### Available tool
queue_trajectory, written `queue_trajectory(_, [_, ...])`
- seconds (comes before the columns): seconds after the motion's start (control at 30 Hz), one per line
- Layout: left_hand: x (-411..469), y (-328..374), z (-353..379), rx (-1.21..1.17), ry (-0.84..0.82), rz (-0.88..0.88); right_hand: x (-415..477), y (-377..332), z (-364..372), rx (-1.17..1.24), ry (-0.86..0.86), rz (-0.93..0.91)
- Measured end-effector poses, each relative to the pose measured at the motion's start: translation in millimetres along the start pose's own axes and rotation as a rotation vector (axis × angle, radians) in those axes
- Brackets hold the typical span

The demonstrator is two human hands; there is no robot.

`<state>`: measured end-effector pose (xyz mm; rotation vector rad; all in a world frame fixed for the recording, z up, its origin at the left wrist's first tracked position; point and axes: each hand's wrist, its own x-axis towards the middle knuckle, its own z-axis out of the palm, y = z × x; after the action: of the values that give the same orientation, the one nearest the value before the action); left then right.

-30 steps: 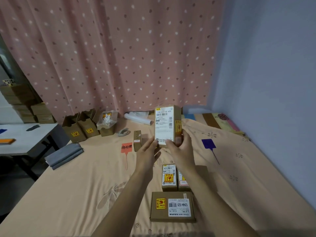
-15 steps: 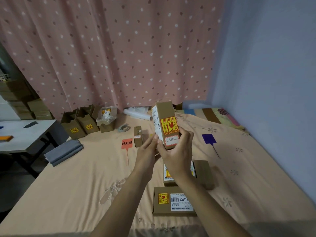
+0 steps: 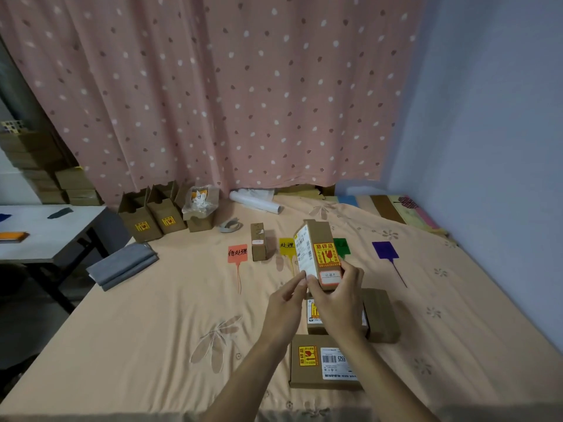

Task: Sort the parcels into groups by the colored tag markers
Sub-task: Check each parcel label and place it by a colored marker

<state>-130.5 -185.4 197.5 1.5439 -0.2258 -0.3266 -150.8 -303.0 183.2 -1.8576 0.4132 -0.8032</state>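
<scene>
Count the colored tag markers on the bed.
4, in a row across the bed: orange tag leftmost, yellow tag next, green tag partly behind the held parcel, purple tag rightmost. Others may be hidden behind the parcel.

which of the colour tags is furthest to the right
The purple tag, nearest the wall; the orange tag, yellow tag and green tag all lie to its left.

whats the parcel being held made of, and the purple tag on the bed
The held parcel looks like matte brown cardboard: dull tan faces and crisp folded edges. The purple tag seems to be thin smooth plastic, going by its flat even colour and slim moulded tail, though coated card is possible.
</scene>
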Motion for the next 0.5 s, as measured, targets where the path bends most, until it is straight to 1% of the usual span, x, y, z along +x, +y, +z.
queue_trajectory(0.13, [5.9,-13.5,-5.2,0.001,-0.078,-0.055,-7.9,16.2,-0.3,0.095,-0.038,0.077])
queue_trajectory(0.2, [14.4,-23.1,-4.7,-0.01,-0.102,-0.095,-7.5,26.1,-0.7,0.103,-0.059,0.126])
queue_trajectory(0.33, [42.2,-42.0,2.1,0.024,-0.097,-0.162,15.3,52.1,1.2,0.075,-0.112,0.204])
queue_trajectory(0.5, [99.0,-63.8,18.4,0.042,-0.088,-0.245,63.9,99.2,8.0,0.052,-0.19,0.294])
